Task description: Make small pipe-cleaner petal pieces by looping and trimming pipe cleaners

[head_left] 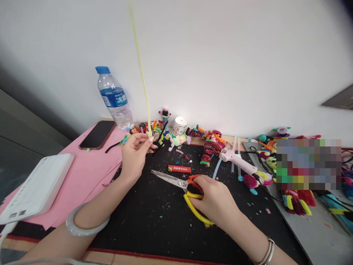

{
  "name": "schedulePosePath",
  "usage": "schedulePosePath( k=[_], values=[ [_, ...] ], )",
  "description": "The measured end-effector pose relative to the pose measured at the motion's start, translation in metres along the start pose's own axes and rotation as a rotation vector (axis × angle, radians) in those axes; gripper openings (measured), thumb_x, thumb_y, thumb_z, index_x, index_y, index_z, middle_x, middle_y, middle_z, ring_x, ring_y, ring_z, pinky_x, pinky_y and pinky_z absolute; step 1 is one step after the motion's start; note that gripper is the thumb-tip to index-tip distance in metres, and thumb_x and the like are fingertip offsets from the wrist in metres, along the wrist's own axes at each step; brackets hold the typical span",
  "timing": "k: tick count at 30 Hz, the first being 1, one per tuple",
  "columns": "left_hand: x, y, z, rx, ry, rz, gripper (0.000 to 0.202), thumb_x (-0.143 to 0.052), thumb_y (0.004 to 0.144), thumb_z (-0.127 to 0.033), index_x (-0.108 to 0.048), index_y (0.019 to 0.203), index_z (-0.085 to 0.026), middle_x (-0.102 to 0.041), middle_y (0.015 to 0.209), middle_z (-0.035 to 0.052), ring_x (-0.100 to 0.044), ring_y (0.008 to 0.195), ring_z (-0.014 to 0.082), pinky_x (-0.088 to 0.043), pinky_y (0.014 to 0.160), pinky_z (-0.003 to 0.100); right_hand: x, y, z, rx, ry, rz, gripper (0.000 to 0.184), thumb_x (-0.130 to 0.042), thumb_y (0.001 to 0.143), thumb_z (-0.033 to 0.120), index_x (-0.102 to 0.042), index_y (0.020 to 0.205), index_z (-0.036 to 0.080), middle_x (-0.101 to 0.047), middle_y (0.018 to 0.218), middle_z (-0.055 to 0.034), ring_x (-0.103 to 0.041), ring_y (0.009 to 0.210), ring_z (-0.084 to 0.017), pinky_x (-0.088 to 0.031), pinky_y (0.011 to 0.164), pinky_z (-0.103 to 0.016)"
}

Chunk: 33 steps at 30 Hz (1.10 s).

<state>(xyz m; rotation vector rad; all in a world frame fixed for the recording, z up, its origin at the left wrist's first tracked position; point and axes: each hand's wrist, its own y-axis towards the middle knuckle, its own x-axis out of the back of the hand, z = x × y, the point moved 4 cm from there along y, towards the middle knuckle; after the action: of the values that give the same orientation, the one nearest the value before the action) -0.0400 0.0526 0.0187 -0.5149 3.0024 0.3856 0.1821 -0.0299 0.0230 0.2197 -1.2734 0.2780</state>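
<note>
Between the thumb and fingers of my left hand (138, 151) is a long yellow pipe cleaner (142, 79), standing nearly upright and rising high against the wall. A black pipe cleaner piece (163, 132) shows beside those fingertips; whether they touch it I cannot tell. My right hand (217, 195) grips scissors (180, 183) by their red and yellow handles, low over the black mat (154, 221). The blades point left, and nothing is seen between them. Just beyond them lies a red lighter-like item (179, 169) with white lettering.
Small colourful fuzzy figures (211, 147) line the back, beside a white cup (180, 125). A pink glue gun (238, 162) lies right. To the left are a water bottle (114, 99), a phone (97, 134), pink sheets (91, 162) and a white box-shaped device (38, 187).
</note>
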Motion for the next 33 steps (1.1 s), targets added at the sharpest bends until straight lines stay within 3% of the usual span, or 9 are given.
schedulePosePath(
  k=[6,11,14,17,18,21,26,30,33],
  values=[
    [-0.003,-0.006,-0.013,-0.146,0.203,0.009,0.016,-0.066,0.075,-0.026,-0.057,0.083,-0.016,-0.060,0.073,-0.0003,-0.058,0.066,0.0102,-0.046,0.058,0.018,-0.010,-0.001,0.010,0.160,0.180,0.048,0.027,-0.063,0.075,0.020,-0.061,0.102,0.019,-0.065,0.096,-0.0075,-0.063,0.084,-0.021,-0.050,0.073,-0.031],
    [-0.021,-0.032,-0.020,-0.258,0.319,0.288,0.007,-0.062,0.078,-0.021,-0.058,0.082,-0.017,-0.061,0.073,-0.0004,-0.058,0.064,0.0103,-0.047,0.058,0.019,-0.003,-0.003,0.020,0.317,0.345,-0.048,0.040,-0.059,0.078,0.015,-0.052,0.117,0.020,-0.059,0.111,-0.0083,-0.054,0.103,-0.022,-0.046,0.088,-0.035],
    [-0.032,-0.051,-0.022,-0.346,0.372,0.542,0.001,-0.057,0.080,-0.017,-0.058,0.081,-0.017,-0.061,0.073,0.0004,-0.056,0.061,0.0099,-0.045,0.057,0.019,0.002,-0.004,0.014,0.222,0.482,-0.160,0.029,-0.056,0.079,0.018,-0.050,0.108,0.019,-0.058,0.096,-0.0054,-0.055,0.084,-0.018,-0.048,0.073,-0.029],
    [-0.041,-0.066,-0.022,-0.371,0.397,0.771,0.006,-0.053,0.083,-0.017,-0.059,0.084,-0.018,-0.062,0.075,0.0018,-0.055,0.062,0.0105,-0.044,0.058,0.020,0.002,-0.004,0.003,0.083,0.615,-0.261,0.007,-0.050,0.083,0.020,-0.046,0.088,0.019,-0.048,0.071,0.0020,-0.046,0.058,-0.012,-0.039,0.052,-0.022],
    [-0.043,-0.069,-0.022,-0.365,0.406,0.832,0.007,-0.052,0.083,-0.017,-0.059,0.085,-0.018,-0.062,0.075,0.0020,-0.054,0.062,0.0108,-0.044,0.058,0.021,0.001,-0.004,0.001,0.071,0.633,-0.286,0.005,-0.046,0.085,0.021,-0.044,0.081,0.020,-0.044,0.067,0.0034,-0.043,0.055,-0.011,-0.035,0.050,-0.022],
    [-0.049,-0.073,-0.019,-0.324,0.423,0.971,0.012,-0.051,0.084,-0.020,-0.063,0.084,-0.019,-0.063,0.071,0.0017,-0.051,0.057,0.0109,-0.042,0.055,0.021,0.000,-0.005,0.000,0.109,0.618,-0.333,0.028,-0.035,0.092,0.022,-0.036,0.064,0.020,-0.035,0.060,0.0046,-0.037,0.053,-0.010,-0.029,0.050,-0.023],
    [-0.053,-0.073,-0.016,-0.265,0.383,1.087,0.014,-0.056,0.082,-0.024,-0.068,0.077,-0.018,-0.063,0.065,0.0023,-0.051,0.054,0.0118,-0.039,0.051,0.022,-0.003,-0.004,0.002,0.128,0.624,-0.287,0.034,-0.032,0.094,0.024,-0.035,0.060,0.020,-0.035,0.059,0.0037,-0.036,0.053,-0.011,-0.027,0.051,-0.024],
    [-0.054,-0.073,-0.016,-0.247,0.333,1.124,0.015,-0.058,0.082,-0.025,-0.068,0.075,-0.018,-0.065,0.068,0.0034,-0.055,0.059,0.0133,-0.041,0.057,0.023,-0.006,-0.004,0.006,0.163,0.649,-0.259,0.034,-0.032,0.094,0.024,-0.038,0.061,0.020,-0.039,0.059,0.0032,-0.039,0.054,-0.011,-0.029,0.052,-0.024],
    [-0.054,-0.074,-0.015,-0.198,0.315,1.138,0.016,-0.059,0.080,-0.027,-0.067,0.072,-0.017,-0.062,0.066,0.0022,-0.052,0.056,0.0119,-0.038,0.053,0.022,-0.009,-0.004,0.008,0.183,0.661,-0.239,0.032,-0.033,0.094,0.024,-0.040,0.063,0.019,-0.040,0.060,0.0030,-0.040,0.056,-0.011,-0.030,0.053,-0.023]
  ],
)
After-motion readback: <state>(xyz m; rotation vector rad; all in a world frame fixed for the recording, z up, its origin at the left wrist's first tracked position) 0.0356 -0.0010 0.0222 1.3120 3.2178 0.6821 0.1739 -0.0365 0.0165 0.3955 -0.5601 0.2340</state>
